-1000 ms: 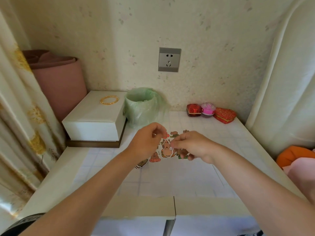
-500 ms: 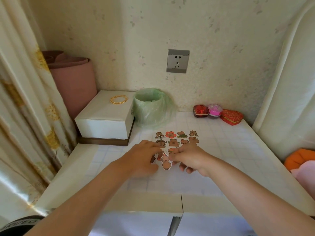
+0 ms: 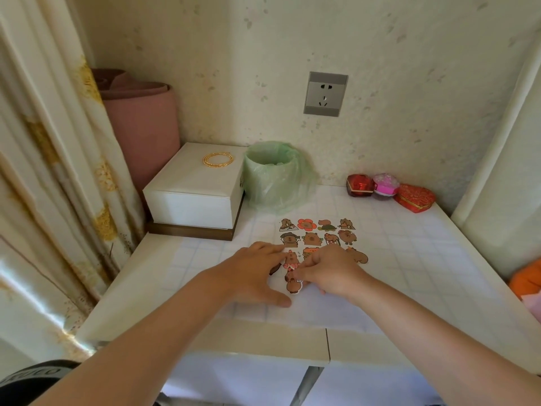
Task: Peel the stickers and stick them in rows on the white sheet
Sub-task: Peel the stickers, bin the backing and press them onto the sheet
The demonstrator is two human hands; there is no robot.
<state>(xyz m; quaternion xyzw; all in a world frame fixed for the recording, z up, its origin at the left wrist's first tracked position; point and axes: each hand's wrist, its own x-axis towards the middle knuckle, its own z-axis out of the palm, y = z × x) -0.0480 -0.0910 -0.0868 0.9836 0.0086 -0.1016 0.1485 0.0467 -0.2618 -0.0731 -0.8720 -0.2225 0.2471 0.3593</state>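
- Your right hand [image 3: 328, 271] has its fingers curled and pinches a brown capybara sticker [image 3: 293, 285] by its upper end. The sticker's white-bordered lower end shows just below your fingertips.
- Your left hand [image 3: 254, 271] lies flat with straight fingers on the white sheet [image 3: 325, 313], just left of that sticker, with the thumb spread toward you.
- You have the white sheet flat on the middle of the desk [image 3: 424, 259], with its near edge close to the desk's front edge.
- Stuck stickers [image 3: 311, 238] sit in rows on the far part of the sheet.
  - The farthest row has four, among them an orange flower and brown capybaras.
  - The next row also has four.
  - A third row is partly hidden behind your hands.
  - Any writing on them is too small to tell.
- You can see a pale grid pattern covering the desk top.
- At the far left stands a white box [image 3: 199, 194] on a brown base, with gold bangles [image 3: 218, 159] on its lid.
- Just right of the box is a small bin lined with a green bag [image 3: 272, 177].
- Against the wall at the far right sit three small boxes side by side: a dark red one [image 3: 360, 186], a pink one [image 3: 385, 183] and a red heart-shaped one [image 3: 414, 197] with gold edging.
- Above the desk, a grey wall socket [image 3: 325, 93] is set in the speckled wall.
- A pink roll [image 3: 140, 127] stands behind the white box, and a cream curtain [image 3: 44, 171] with gold marks hangs at your left.
- At the lower left corner, a black band [image 3: 32, 373] carries pale letters that are too blurred to read.
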